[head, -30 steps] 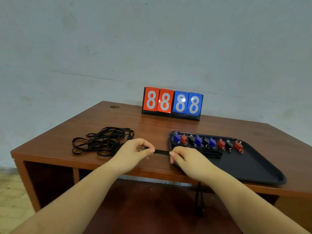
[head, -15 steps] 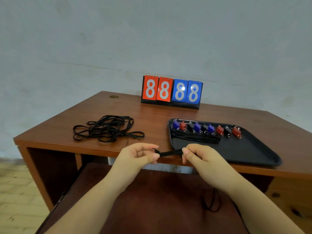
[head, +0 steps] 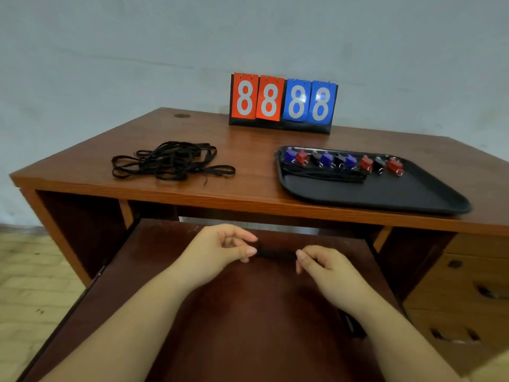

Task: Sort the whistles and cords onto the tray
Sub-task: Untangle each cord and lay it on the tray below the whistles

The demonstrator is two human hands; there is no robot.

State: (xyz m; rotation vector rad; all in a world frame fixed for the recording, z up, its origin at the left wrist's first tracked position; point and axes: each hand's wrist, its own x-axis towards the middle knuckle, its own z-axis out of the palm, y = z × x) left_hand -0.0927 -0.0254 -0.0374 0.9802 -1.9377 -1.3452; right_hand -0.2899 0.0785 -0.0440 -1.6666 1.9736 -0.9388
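A black cord point(head: 276, 254) is stretched short between my left hand point(head: 220, 248) and my right hand point(head: 325, 267), both pinching it below the desk's front edge, over the pull-out shelf. Its loose end hangs out of sight under my right forearm. On the desk to the right lies a black tray point(head: 399, 198) with a row of several blue, red and black whistles point(head: 341, 161) along its far side and some folded cords point(head: 327, 175) just in front of them. A tangled pile of black cords point(head: 170, 161) lies on the desk's left half.
A flip scoreboard point(head: 283, 102) reading 8888 stands at the back of the wooden desk point(head: 248, 150). A dark pull-out shelf point(head: 242, 312) extends under my hands. Drawers point(head: 465, 293) sit at the lower right. Tiled floor shows at the left.
Both hands have drawn back from the desk top near the tray to below its front edge, still pinching the cord between them. The view has tilted down.
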